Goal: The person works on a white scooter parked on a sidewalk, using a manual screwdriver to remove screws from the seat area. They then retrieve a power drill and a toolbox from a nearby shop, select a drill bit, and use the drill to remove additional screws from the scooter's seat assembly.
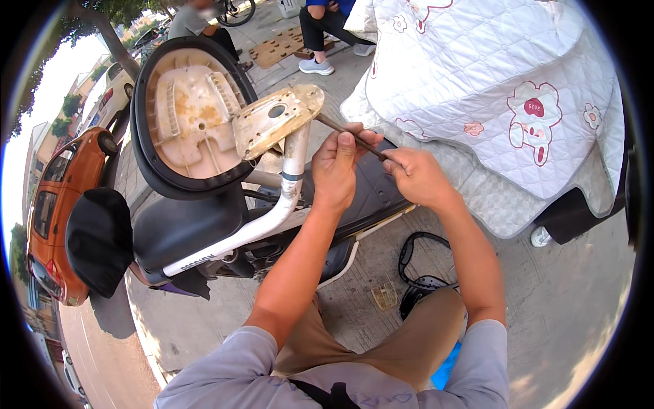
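Note:
A thin dark rod [331,124] slants across in front of me, its kind unclear. My left hand [336,167] is closed round its middle, thumb raised alongside. At its near right end, my right hand [417,176] grips it with fingers curled. The rod's far tip reaches the edge of a worn, cream-coloured mounting plate [262,129] with holes, on top of a white bent tube [291,184] of a scooter. Behind the plate stands a tilted black-rimmed seat [143,129], its stained cream underside facing me.
The scooter's black seat [191,225] and footboard [371,187] lie under my arms. A white quilted cover [470,82] drapes over the right side. Black straps [407,255] lie by my knee. Two people sit beyond; an orange car [65,198] stands left.

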Motion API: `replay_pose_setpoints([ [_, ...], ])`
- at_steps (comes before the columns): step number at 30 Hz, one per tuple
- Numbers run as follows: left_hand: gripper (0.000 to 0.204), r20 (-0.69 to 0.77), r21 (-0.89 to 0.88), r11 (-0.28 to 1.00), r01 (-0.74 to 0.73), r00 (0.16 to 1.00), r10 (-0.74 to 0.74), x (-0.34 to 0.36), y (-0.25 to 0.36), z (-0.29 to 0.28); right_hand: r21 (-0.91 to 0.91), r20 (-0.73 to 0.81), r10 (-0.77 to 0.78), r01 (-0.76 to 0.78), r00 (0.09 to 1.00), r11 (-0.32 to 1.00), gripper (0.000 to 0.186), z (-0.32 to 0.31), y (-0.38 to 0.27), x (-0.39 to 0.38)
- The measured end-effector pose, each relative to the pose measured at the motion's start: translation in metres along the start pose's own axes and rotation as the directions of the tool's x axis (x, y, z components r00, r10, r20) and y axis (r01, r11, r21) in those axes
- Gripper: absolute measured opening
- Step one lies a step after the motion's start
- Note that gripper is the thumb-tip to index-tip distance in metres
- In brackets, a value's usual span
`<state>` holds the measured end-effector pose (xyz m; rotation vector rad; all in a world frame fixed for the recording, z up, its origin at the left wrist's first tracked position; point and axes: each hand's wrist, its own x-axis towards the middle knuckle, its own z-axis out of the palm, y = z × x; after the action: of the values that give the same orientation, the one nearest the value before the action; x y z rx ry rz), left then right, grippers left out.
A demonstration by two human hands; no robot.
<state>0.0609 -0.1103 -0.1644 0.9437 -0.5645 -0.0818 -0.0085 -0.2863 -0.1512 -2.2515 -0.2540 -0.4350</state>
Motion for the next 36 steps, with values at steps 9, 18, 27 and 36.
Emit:
replay_pose_setpoints([
  [9, 0.036, 0.118, -0.298, 0.953, 0.059, 0.993, -0.025, 0.002, 0.000, -0.003, -0.282, -0.537, -0.238, 0.094, 0.810, 0.955, 0.020, 0.049, -0.011, -0.018],
  [18, 0.027, -0.072, -0.288, 0.957, -0.032, 0.997, 0.012, 0.007, -0.002, 0.001, 0.105, 0.074, -0.040, 0.032, 0.996, 0.994, 0.020, -0.004, 0.000, 0.005],
  [27, 0.034, 0.058, -0.339, 0.940, 0.041, 0.998, -0.022, 0.001, -0.003, -0.004, -0.247, -0.320, -0.161, 0.082, 0.934, 0.965, 0.016, 0.010, -0.026, -0.028],
  [36, 0.032, 0.057, -0.589, 0.807, 0.046, 0.998, -0.015, 0.014, 0.012, 0.002, 0.322, -0.252, 0.196, -0.108, 0.948, 0.940, 0.017, 0.033, -0.018, -0.018],
])
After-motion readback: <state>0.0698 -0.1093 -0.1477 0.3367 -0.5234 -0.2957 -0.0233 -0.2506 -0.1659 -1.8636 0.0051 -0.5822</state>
